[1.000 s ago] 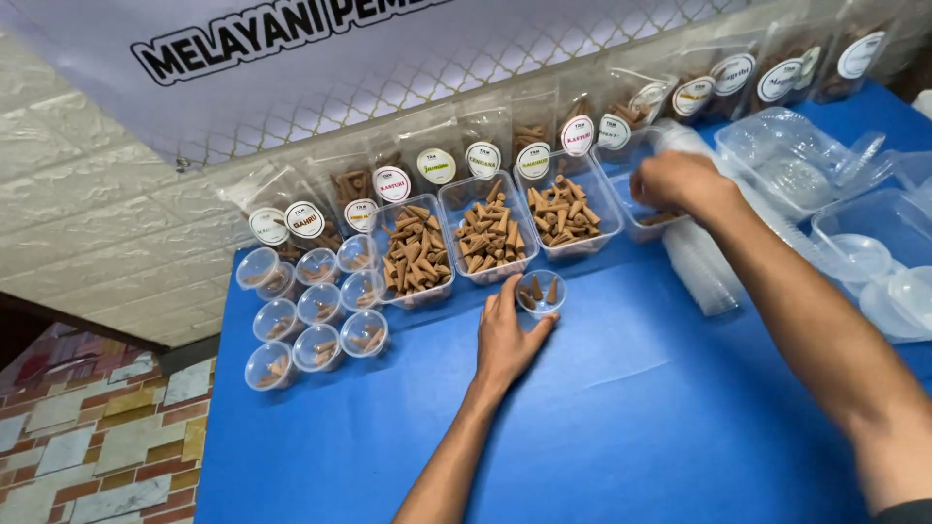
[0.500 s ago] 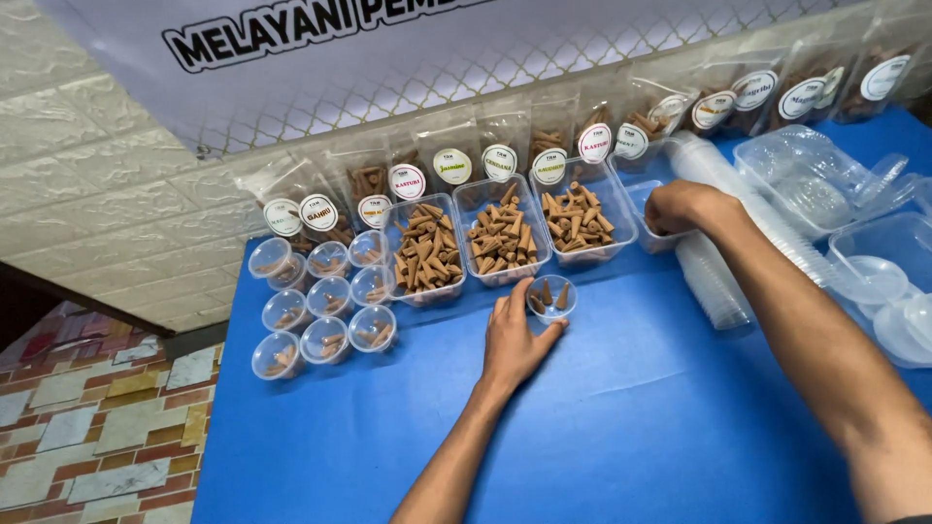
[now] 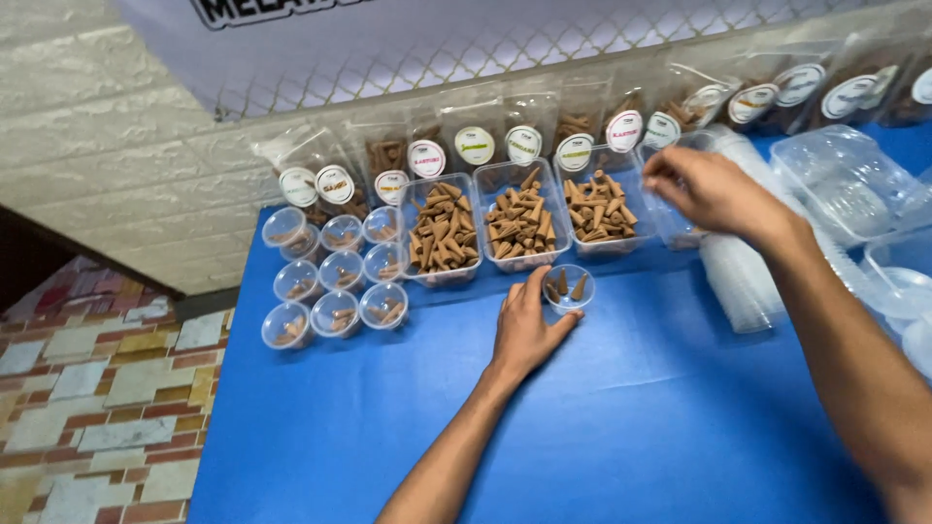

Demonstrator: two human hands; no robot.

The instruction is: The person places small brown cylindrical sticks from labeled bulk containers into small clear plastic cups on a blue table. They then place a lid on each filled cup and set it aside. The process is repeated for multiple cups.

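Blue cloth covers the table (image 3: 602,427), which bears everything else. Along its back edge stand three clear trays of brown incense cones (image 3: 519,223), with a cluster of small lidded cups (image 3: 335,277) just beside them on the left. The right hand (image 3: 714,194) hovers over the rightmost tray, fingers curled and pinched; what they grip cannot be told. The left hand (image 3: 529,330) lies open, fingers cupping a small clear cup (image 3: 568,288) holding a few cones.
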